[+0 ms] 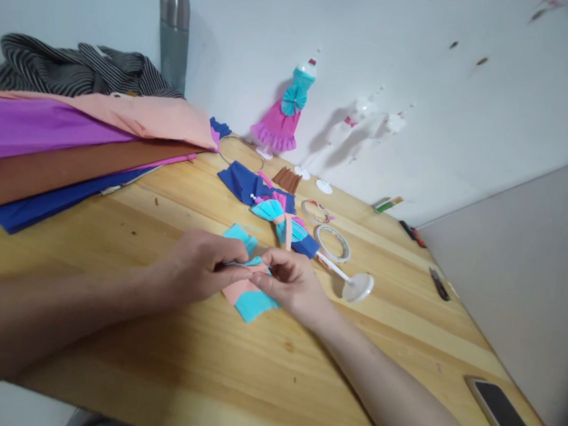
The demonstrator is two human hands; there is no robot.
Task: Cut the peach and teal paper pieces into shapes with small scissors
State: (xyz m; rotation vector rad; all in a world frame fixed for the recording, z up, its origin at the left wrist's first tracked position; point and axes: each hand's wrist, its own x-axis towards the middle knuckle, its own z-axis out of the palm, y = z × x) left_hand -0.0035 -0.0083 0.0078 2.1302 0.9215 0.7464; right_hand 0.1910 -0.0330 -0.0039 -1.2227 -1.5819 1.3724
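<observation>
Crepe (255, 305), turquoise and peach, is held just above the table (159, 362), at the middle of the near work area. One edge is pinched by the left hand (201, 265), thumb against bent forefinger. The right hand (294, 284) is closed on the same edge, thumb and fingertips together, the two thumbs nearly meeting. The close grip is judged to keep a small fold from springing open; the lower part is left hanging free, probably because only the edge is being worked. How many layers are pinched cannot be told.

Just beyond the hands, a figure (341, 270) is laid on its side, its turquoise bow (267, 209) uppermost, perhaps so that the bow is kept in sight and uncrushed. Two tape rolls, the nearer (346, 250) and the farther (305, 208), are set beside it, within easy reach. A dressed doll (277, 124) is stood upright by the wall, its skirt spread clear of the clutter. Sheets (36, 122) are stacked at left, apparently out of the way.
</observation>
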